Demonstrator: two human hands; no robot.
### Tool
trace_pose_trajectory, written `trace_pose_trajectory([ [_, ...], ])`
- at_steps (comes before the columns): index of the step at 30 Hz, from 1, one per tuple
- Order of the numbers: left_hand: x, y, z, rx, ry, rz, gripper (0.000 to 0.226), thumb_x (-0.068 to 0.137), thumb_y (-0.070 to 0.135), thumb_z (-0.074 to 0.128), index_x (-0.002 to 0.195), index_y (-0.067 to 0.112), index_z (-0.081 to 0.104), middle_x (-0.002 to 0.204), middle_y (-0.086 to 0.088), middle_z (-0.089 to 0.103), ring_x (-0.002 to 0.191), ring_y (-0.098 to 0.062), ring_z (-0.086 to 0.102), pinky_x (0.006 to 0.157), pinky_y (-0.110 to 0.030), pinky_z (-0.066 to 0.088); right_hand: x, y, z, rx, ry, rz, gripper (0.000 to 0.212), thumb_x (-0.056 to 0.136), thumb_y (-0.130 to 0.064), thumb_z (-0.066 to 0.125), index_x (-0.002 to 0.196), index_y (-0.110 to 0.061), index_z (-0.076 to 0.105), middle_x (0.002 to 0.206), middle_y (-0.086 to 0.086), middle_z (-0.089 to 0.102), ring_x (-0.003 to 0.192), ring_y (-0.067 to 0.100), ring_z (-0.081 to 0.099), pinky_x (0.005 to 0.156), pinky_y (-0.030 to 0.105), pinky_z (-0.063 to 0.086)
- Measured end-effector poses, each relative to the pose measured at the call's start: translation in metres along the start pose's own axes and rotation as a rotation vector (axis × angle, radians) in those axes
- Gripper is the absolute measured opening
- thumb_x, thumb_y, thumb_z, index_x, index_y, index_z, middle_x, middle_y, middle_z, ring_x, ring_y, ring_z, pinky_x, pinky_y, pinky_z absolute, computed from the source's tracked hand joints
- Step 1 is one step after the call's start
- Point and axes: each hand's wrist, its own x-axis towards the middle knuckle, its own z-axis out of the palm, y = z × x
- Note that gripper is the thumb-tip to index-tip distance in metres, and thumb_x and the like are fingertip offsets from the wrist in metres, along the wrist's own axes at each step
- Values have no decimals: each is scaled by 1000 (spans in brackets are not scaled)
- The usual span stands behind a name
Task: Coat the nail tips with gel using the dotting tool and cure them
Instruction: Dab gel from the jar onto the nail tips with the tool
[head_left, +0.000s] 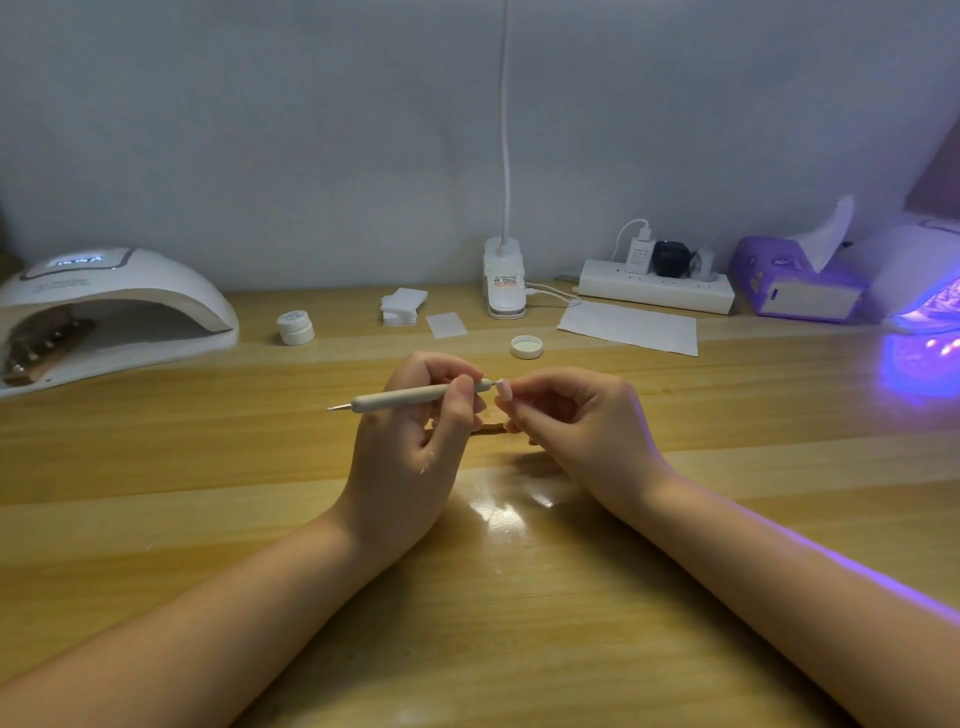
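Observation:
My left hand (415, 441) grips a pale dotting tool (400, 399) that lies almost level above the wooden table (208, 467). Its right tip meets a small pale nail tip (505, 389), which my right hand (571, 421) pinches between the fingertips. The tool's other metal point sticks out to the left. A white cure lamp (114, 306) with a lit display stands at the far left, with a strip of nail tips inside it. A second lamp (930, 291) at the far right glows violet. A small white gel jar (296, 327) sits behind my hands, and its open lid (526, 347) lies apart.
At the back stand a clip lamp base (504, 286), a stack of white pads (402, 306), a single pad (445, 326), a paper sheet (631, 327), a power strip (657, 286) with plugs and a purple tissue box (795, 280). A small brownish object lies partly hidden under my hands.

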Motion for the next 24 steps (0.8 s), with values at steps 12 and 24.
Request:
trace_pose_trajectory([
  [12,0,2,0,-46,47,64,15,93,28,47,98,17,56,82,3,66,75,-13,66,66,-22,55,0,0,0,-22,2,-8,14,86,-17,69,98,-10,74,81,4,73,73,17,71,68,37,59],
  [24,0,1,-1,-21,8,50,18,93,28,48,97,13,58,82,0,66,77,-17,66,65,-34,58,0,-3,1,-16,16,-4,11,85,-15,70,94,-9,74,76,7,72,69,21,70,67,44,56],
])
